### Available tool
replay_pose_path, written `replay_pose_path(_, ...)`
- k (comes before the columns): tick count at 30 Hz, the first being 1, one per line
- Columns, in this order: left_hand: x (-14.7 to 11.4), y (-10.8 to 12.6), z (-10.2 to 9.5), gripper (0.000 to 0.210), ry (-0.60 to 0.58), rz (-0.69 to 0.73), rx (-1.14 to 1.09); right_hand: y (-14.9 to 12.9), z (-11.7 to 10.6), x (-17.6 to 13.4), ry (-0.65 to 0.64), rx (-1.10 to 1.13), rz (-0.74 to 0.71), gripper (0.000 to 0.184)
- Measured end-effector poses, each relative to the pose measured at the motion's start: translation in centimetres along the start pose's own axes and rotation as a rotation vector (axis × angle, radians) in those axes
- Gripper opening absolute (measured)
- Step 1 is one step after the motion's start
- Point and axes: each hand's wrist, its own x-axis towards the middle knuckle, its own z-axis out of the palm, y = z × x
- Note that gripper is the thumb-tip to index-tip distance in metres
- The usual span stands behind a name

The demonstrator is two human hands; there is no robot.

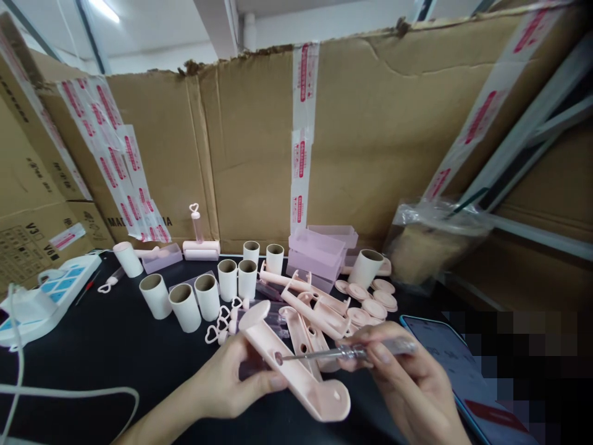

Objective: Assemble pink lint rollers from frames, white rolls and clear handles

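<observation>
My left hand (236,378) grips a pale pink plastic roller frame (301,377), a trough-like piece with a round flange at each end, tilted down to the right. In my right hand (407,377) is a screwdriver (319,354) with a clear handle, its shaft pointing left. The tip meets the hole near the middle of the frame, where a small reddish-brown part shows; I cannot tell what it is. Just beyond lie more pink frames (319,315) and several heart-ended clear handles (225,321), partly hidden by my left hand.
White paper-core rolls (188,309) stand on the black table. Behind are lilac trays (319,253), pink discs (373,303) and an assembled roller (201,249). A phone (463,371) lies right, a plastic bag (417,247) behind it. A power strip (60,290) with cables sits left; cardboard (250,154) walls the back.
</observation>
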Motion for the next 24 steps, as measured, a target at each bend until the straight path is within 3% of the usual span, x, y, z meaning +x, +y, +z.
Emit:
replay_pose_path(5,0.8,0.3,0.2,0.031,0.029,-0.061,-0.107,0.4,-0.5,-0.1,0.023,-0.002,-0.038,0.011)
replay_pose_path(11,0.3,1.7,-0.1,0.036,-0.054,0.026,0.061,0.5,-0.9,-0.3,0.014,-0.018,-0.107,0.006)
replay_pose_path(16,0.0,2.0,-0.1,0.038,-0.095,0.063,0.194,0.4,-0.8,-0.3,-0.014,-0.002,-0.051,0.005)
replay_pose_path(24,0.0,1.4,0.1,0.04,-0.073,0.105,0.225,0.3,-0.6,-0.2,-0.034,0.011,0.049,0.01)
